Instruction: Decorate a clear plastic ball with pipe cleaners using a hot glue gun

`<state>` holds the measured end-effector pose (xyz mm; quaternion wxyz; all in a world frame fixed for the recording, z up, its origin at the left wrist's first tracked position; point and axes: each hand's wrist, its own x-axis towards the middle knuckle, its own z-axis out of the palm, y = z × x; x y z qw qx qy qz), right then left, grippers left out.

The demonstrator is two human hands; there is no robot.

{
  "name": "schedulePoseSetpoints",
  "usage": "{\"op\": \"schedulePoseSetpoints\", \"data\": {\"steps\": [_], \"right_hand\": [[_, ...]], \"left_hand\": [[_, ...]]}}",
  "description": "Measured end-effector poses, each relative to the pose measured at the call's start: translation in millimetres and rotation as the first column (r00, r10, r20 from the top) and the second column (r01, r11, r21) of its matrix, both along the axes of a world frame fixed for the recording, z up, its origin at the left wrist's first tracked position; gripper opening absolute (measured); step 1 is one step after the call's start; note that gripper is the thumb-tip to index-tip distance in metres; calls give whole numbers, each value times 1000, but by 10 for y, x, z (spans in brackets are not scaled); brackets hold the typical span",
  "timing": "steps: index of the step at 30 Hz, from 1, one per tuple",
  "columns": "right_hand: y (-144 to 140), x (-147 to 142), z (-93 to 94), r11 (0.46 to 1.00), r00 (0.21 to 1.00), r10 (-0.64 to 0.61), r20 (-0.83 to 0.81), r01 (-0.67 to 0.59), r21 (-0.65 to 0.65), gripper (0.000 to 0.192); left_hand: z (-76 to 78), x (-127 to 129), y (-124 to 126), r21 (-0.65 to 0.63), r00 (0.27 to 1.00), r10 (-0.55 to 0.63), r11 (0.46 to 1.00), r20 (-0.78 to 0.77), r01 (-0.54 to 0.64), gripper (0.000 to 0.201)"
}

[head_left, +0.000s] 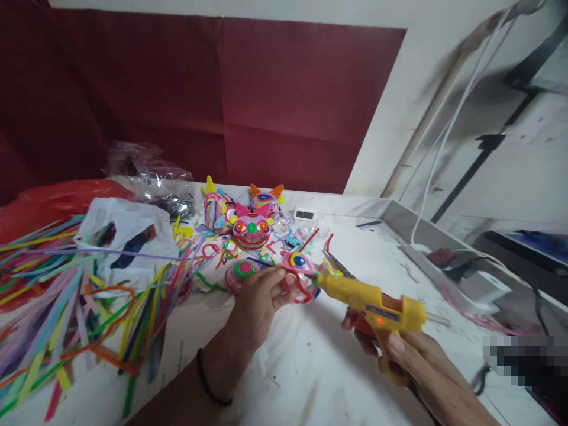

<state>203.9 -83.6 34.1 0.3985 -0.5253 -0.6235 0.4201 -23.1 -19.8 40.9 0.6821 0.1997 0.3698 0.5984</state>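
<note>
My right hand (pixel 399 349) is wrapped round the grip of a yellow hot glue gun (pixel 370 299), whose small light glows orange. The gun's nozzle points left and reaches the edge of a pipe-cleaner animal face (pixel 298 264) with a blue and yellow eye. My left hand (pixel 261 302) has its fingers closed on this face from the left side; red pipe cleaner hangs at its lower edge. Close behind sits a finished-looking pink animal head (pixel 251 228) with orange eyes and a green nose. A round pink and green piece (pixel 244 269) lies left of my fingers.
Many loose pipe cleaners (pixel 66 319) spread over the left, by a white plastic bag (pixel 128 236). Tweezers (pixel 339 263) lie behind the glue gun. A small digital clock (pixel 305 214) stands at the back. Chargers and cables (pixel 481 290) fill the right ledge.
</note>
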Motion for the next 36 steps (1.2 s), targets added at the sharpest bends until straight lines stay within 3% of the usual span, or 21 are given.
{"op": "schedulePoseSetpoints", "data": {"steps": [5, 12, 26, 36], "right_hand": [[25, -19, 15, 1000, 999, 22, 24, -22, -3, 49], [-30, -58, 56, 998, 996, -66, 61, 64, 24, 47], [-14, -47, 21, 998, 997, 35, 62, -38, 42, 42], [-53, -85, 96, 995, 997, -57, 47, 53, 83, 39]], "left_hand": [[25, 4, -10, 4, 1000, -18, 1000, -24, 18, 7], [32, 27, -22, -28, 999, -16, 999, -45, 15, 9], [4, 30, -6, -4, 997, -13, 1000, -73, 12, 3], [-27, 19, -20, 40, 996, -50, 998, -70, 53, 16]]}}
